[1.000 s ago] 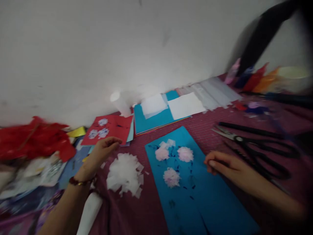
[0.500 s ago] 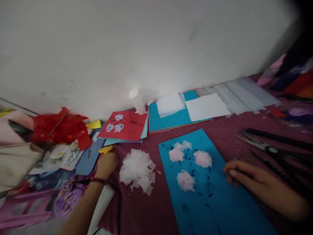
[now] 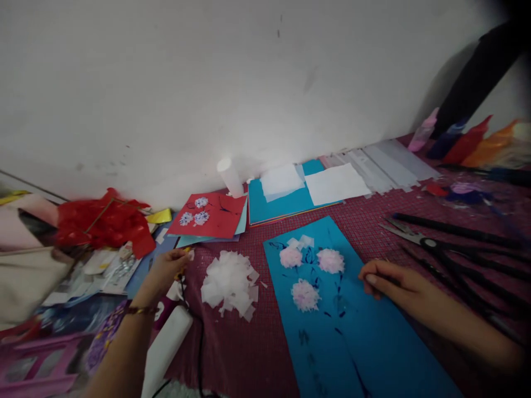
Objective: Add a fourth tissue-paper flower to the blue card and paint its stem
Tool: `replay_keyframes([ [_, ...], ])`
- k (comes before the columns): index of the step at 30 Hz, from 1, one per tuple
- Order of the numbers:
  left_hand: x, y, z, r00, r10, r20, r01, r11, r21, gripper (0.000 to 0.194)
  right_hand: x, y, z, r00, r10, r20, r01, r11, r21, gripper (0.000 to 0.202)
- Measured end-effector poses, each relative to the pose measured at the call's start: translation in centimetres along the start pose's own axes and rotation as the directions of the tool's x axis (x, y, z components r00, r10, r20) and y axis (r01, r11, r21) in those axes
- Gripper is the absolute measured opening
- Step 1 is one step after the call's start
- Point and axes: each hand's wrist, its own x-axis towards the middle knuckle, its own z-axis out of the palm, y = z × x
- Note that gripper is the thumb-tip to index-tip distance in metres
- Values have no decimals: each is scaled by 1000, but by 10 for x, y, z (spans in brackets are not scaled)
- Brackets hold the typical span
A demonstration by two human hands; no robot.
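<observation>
My left hand (image 3: 173, 264) is closed around a small yellow glue gun (image 3: 180, 274), mostly hidden by the fingers, with a black cord (image 3: 201, 331) trailing down. Just right of it lies a heap of small white paper squares (image 3: 229, 282). My right hand (image 3: 385, 279) hovers at the right edge of a blue sheet (image 3: 373, 337), thumb and fingers pinched together; whatever they hold is hidden. Three fluffy pale pink flowers (image 3: 306, 295) sit on the sheet among dark blue painted strokes, and a few loose white squares (image 3: 301, 242) lie by the upper left flower.
Scissors (image 3: 427, 242) lie on the right beside dark tools. Paint bottles (image 3: 468, 141) stand at the back right. A red card with flowers (image 3: 219, 221), a white cylinder (image 3: 230, 177) and white paper (image 3: 336, 184) lie along the wall. Red plastic (image 3: 103, 221) is at left.
My left hand has shifted slightly left and turned, so less of the yellow glue gun shows. My right hand appears a little further left and higher; the whole view has shifted too.
</observation>
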Motion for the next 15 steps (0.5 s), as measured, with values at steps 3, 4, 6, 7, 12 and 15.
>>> replay_keyframes([
  [3, -17, 25, 1, 998, 41, 41, -31, 975, -221, 47, -1, -5, 2, 999, -28, -15, 28, 999, -21, 24],
  [4, -23, 35, 7, 996, 72, 60, -52, 958, -281, 45, -3, -9, 3, 999, -25, -25, 24, 999, -34, 23],
  [6, -31, 55, 24, 982, 155, 109, -102, 917, -386, 38, -8, -19, 10, 999, -6, -41, 3, 997, -74, 20],
  [7, -34, 66, 37, 969, 208, 136, -131, 893, -431, 33, -10, -24, 14, 998, 12, -55, -17, 996, -88, 15],
  [12, -57, 138, 108, 878, 373, 301, -109, 766, -633, 28, -1, -26, 35, 1000, -5, -10, 8, 954, 298, 22],
  [15, -86, 190, 133, 736, 555, 387, -171, 706, -687, 33, 4, -25, 42, 997, -68, 24, 48, 878, 476, 27],
])
